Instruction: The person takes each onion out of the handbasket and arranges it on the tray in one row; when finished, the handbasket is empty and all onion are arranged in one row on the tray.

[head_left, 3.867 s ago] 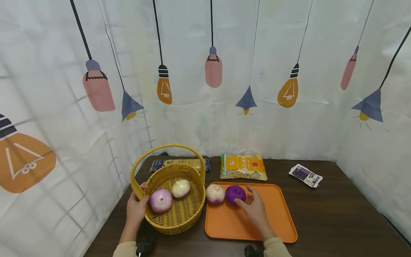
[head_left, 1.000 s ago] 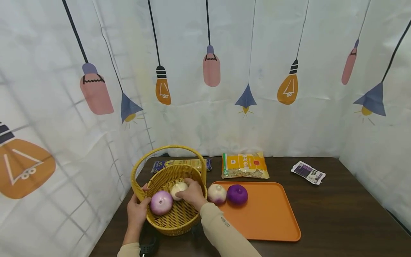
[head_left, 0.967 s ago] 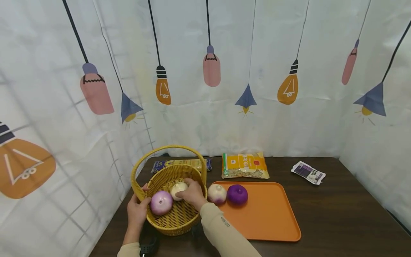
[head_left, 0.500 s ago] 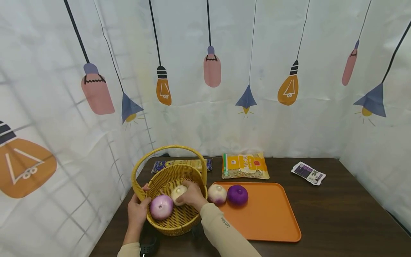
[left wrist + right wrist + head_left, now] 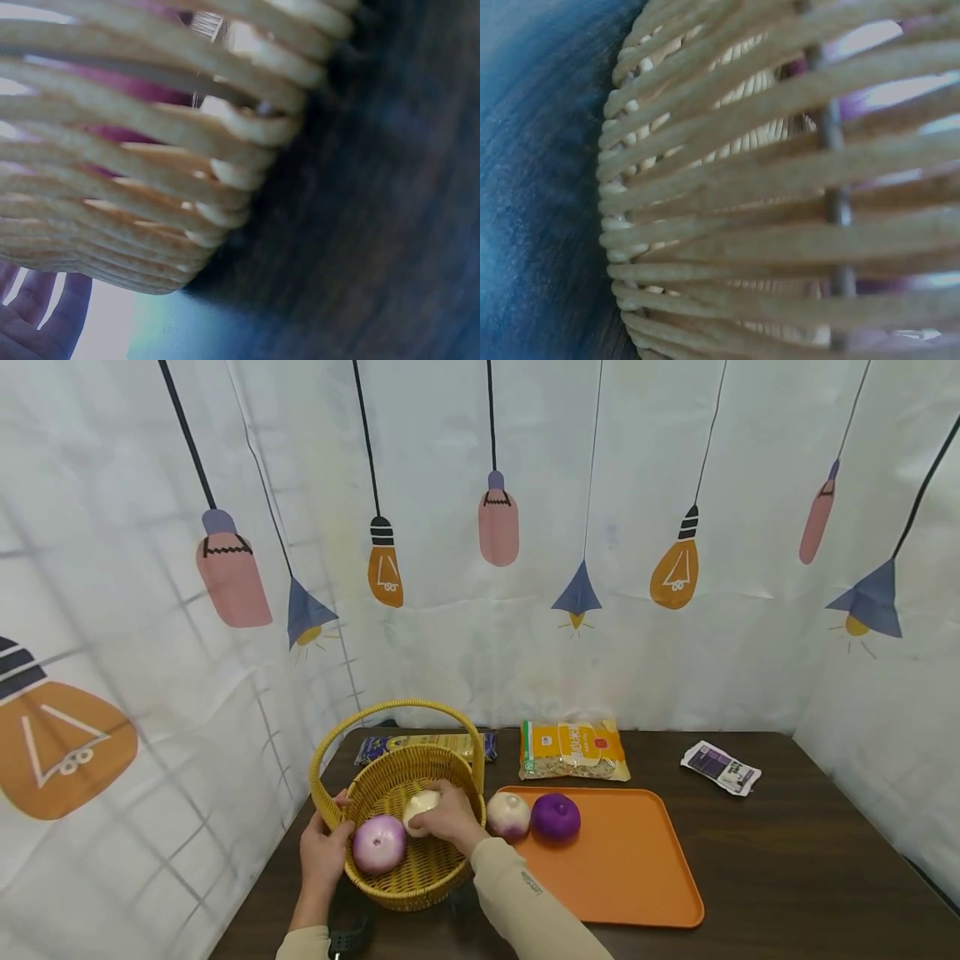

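Observation:
A yellow woven basket (image 5: 408, 889) with a tall handle stands on the table at left centre. My left hand (image 5: 324, 852) grips its left rim where the handle joins; in the left wrist view fingers (image 5: 45, 311) show beside the weave (image 5: 150, 172). Inside lie a pale purple onion (image 5: 379, 844) at left and a white onion (image 5: 420, 812). My right hand (image 5: 452, 818) reaches over the right rim and holds the white onion, partly covering it. The right wrist view shows the basket's side (image 5: 727, 187) close up, without the hand.
Right of the basket, an orange tray (image 5: 615, 860) bears a white-and-purple onion (image 5: 508, 816) and a dark purple onion (image 5: 556, 818). Behind are a yellow grain bag (image 5: 573, 750) and a blue-yellow packet (image 5: 442, 745). A small white-purple packet (image 5: 722, 768) lies at back right.
My right hand has gone from the dark purple onion on the tray to the white onion in the basket, which has since shifted and tilted slightly. My left hand keeps its grip.

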### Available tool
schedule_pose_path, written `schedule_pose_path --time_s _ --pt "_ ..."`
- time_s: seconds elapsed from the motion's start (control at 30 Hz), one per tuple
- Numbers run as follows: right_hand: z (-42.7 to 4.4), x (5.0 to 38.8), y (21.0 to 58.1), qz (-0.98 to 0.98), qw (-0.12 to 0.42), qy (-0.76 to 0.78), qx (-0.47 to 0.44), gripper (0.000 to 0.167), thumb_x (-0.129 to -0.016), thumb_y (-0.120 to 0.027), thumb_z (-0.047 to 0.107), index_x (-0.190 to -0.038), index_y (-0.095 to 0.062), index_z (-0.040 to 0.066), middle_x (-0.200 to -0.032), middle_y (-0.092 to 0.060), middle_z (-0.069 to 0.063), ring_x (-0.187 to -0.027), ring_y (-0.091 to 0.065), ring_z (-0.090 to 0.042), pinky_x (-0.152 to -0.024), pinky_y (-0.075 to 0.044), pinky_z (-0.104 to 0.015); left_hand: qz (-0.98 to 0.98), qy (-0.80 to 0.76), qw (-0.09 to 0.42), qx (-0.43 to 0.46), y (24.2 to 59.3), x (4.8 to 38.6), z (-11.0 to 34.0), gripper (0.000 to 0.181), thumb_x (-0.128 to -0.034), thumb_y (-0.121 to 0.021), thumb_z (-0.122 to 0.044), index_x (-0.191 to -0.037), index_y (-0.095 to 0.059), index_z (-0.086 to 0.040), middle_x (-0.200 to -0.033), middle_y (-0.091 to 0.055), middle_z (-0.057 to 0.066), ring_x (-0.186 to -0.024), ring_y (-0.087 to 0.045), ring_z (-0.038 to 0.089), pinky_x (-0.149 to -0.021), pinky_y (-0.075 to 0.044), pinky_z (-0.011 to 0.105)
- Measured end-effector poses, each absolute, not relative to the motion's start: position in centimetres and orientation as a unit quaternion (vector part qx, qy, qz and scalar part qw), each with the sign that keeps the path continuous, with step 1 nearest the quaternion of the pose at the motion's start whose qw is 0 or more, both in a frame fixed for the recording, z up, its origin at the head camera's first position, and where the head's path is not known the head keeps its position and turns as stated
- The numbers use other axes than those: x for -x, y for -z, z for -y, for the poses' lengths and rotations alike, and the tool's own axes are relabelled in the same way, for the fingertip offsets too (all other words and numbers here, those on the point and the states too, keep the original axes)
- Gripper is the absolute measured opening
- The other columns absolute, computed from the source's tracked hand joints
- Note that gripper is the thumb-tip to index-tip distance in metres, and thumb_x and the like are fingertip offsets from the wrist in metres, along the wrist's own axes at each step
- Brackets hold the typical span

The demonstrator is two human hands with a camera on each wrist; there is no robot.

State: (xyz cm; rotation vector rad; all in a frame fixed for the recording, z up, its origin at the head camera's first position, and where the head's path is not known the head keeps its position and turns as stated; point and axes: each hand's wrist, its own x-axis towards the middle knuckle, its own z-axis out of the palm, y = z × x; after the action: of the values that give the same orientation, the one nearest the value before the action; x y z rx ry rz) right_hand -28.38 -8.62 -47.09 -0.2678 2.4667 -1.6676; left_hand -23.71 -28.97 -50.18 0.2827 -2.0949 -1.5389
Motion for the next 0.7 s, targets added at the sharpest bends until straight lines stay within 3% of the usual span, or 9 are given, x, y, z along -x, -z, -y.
schedule_pose_path --time_s 0.23,0.47,0.57,0.7 --pt "8.0 27.5 46.4 -0.849 0.020 0.511 0.132 0.067 -0.070 -0.082 0.026 -0.129 -0.057 0.006 -0.110 -0.054 -0.010 -0.091 -0.054 -0.022 -0.076 -0.049 -0.038 0.774 0.571 0.255 -0.099 50.0 23.7 29.0 0.027 -0.0897 -0.054 0.008 -0.115 -0.061 0.002 -0.138 -0.056 0.014 -0.127 -0.049 0.027 -0.082 -0.037 0.003" --pt "6.9 26.6 45.1 -0.837 0.008 0.526 0.148 0.068 -0.075 -0.080 0.036 -0.133 -0.055 0.009 -0.120 -0.057 -0.009 -0.099 -0.057 -0.023 -0.077 -0.051 -0.037 0.774 0.571 0.257 -0.097 49.9 23.8 29.1 0.027 -0.0895 -0.054 0.008 -0.115 -0.061 0.003 -0.140 -0.055 0.015 -0.130 -0.047 0.031 -0.085 -0.035 0.001" --pt "6.3 26.2 45.0 -0.837 0.007 0.527 0.149 0.067 -0.075 -0.080 0.037 -0.133 -0.055 0.012 -0.121 -0.057 -0.009 -0.099 -0.057 -0.022 -0.076 -0.051 -0.037 0.777 0.565 0.257 -0.103 50.0 23.9 29.0 0.027 -0.0893 -0.054 0.008 -0.115 -0.061 0.002 -0.139 -0.055 0.015 -0.128 -0.049 0.026 -0.085 -0.034 0.001" --pt "5.6 25.8 45.1 -0.823 0.008 0.544 0.164 0.064 -0.078 -0.079 0.034 -0.135 -0.056 0.016 -0.120 -0.056 -0.009 -0.097 -0.057 -0.021 -0.072 -0.052 -0.033 0.771 0.572 0.263 -0.102 50.3 23.9 29.0 0.029 -0.0886 -0.056 0.008 -0.116 -0.063 0.001 -0.137 -0.057 0.015 -0.118 -0.053 0.007 -0.086 -0.036 0.003"
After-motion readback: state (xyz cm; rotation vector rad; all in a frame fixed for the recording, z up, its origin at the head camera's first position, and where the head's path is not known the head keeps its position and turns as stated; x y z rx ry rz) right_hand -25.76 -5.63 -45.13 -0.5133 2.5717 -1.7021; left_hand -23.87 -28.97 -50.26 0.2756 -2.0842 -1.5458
